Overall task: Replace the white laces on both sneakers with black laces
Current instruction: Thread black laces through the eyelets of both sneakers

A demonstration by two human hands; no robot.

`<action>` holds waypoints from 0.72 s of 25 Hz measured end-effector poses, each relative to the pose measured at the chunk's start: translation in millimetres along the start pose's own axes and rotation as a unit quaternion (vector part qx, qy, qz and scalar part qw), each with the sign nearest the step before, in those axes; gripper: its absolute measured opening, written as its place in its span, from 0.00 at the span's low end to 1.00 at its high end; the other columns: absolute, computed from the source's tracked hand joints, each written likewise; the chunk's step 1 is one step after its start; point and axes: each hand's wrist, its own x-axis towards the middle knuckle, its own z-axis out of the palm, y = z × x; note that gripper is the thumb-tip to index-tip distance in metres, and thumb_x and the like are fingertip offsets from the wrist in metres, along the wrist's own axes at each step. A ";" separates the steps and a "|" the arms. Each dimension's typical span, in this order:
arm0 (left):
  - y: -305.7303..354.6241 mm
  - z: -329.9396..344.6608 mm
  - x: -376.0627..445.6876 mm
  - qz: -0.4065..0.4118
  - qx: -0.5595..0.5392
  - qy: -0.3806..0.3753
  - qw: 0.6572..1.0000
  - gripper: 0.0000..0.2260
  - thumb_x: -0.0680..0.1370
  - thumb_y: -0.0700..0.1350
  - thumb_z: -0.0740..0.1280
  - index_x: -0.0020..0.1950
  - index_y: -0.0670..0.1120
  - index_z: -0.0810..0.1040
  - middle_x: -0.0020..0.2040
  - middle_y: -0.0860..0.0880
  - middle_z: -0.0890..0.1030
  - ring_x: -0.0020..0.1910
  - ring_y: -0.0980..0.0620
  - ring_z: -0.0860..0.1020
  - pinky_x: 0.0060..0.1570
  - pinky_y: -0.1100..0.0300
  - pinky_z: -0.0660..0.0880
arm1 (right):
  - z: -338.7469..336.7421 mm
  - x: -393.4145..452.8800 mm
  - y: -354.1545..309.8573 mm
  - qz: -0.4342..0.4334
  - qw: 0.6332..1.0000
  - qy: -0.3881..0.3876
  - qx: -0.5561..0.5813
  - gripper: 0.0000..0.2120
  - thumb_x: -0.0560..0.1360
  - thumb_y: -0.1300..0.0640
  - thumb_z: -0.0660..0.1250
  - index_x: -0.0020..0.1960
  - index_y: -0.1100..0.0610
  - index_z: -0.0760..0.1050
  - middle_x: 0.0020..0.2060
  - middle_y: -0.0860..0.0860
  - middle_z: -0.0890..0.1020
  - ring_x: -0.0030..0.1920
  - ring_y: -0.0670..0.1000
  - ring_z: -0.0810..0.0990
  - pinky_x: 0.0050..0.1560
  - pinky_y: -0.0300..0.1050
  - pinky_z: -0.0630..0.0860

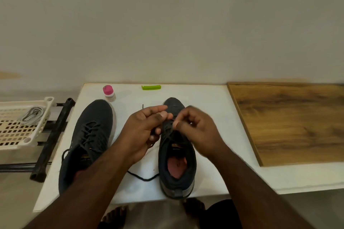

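Two dark sneakers stand on a white table [214, 102]. The left sneaker [93, 135] carries a black lace through its eyelets. The right sneaker [176, 161] sits in the middle, its pink insole showing. Over its eyelets, my left hand [143, 130] grips a black lace [143, 177], whose loose part trails on the table beside the shoe. My right hand [195, 128], blurred, pinches the lace above the tongue. White laces [32, 115] lie coiled in a cream basket [24, 143] at the far left.
A small bottle with a pink cap [108, 93] and a green clip [151, 87] lie near the table's far edge. A wooden board [290, 122] covers the right side. A black metal frame [52, 135] runs between basket and table. The wall is close behind.
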 end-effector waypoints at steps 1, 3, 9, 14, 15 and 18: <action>-0.2 3.0 -3.1 0.014 0.030 -0.027 0.999 0.10 0.79 0.40 0.68 0.60 0.44 0.79 0.50 0.44 0.85 0.27 0.57 0.71 0.24 0.67 0.67 | -3.4 4.5 0.1 0.053 0.994 0.055 0.084 0.07 0.76 0.52 0.70 0.49 0.55 0.79 0.40 0.54 0.85 0.39 0.51 0.83 0.39 0.47 0.79; -3.2 13.0 -11.7 0.038 0.105 -0.092 0.990 0.08 0.77 0.42 0.71 0.56 0.47 0.80 0.50 0.44 0.86 0.27 0.56 0.72 0.27 0.66 0.71 | -9.7 11.4 -0.6 0.163 0.956 0.081 0.228 0.10 0.81 0.49 0.65 0.58 0.55 0.77 0.46 0.56 0.87 0.42 0.53 0.86 0.41 0.46 0.80; -20.7 41.3 -29.6 0.034 0.325 -0.153 0.933 0.02 0.78 0.49 0.70 0.50 0.57 0.81 0.43 0.50 0.86 0.28 0.52 0.78 0.33 0.59 0.79 | -22.2 19.6 8.4 0.137 0.928 0.230 0.259 0.09 0.83 0.56 0.64 0.60 0.54 0.81 0.52 0.53 0.86 0.38 0.49 0.83 0.34 0.41 0.77; 4.8 13.6 -10.2 0.041 0.130 0.045 0.990 0.08 0.81 0.52 0.66 0.59 0.53 0.77 0.51 0.49 0.86 0.30 0.52 0.77 0.26 0.63 0.71 | -5.0 4.1 11.0 -0.059 0.996 -0.026 -0.055 0.21 0.83 0.61 0.59 0.70 0.41 0.71 0.49 0.41 0.84 0.33 0.45 0.79 0.38 0.38 0.77; 7.8 8.1 -7.6 0.030 0.090 0.055 0.994 0.10 0.81 0.51 0.66 0.61 0.53 0.77 0.51 0.49 0.86 0.31 0.53 0.77 0.27 0.63 0.71 | -2.0 2.8 10.8 -0.071 0.990 -0.072 -0.098 0.22 0.83 0.61 0.59 0.72 0.41 0.71 0.49 0.37 0.83 0.36 0.43 0.80 0.42 0.36 0.77; 9.3 -1.5 -4.2 0.047 0.057 0.063 0.995 0.09 0.81 0.45 0.67 0.59 0.47 0.80 0.50 0.45 0.86 0.34 0.55 0.79 0.31 0.65 0.74 | -1.4 3.6 10.7 -0.064 0.977 -0.106 -0.173 0.17 0.81 0.60 0.63 0.67 0.46 0.78 0.47 0.28 0.79 0.48 0.34 0.78 0.51 0.33 0.75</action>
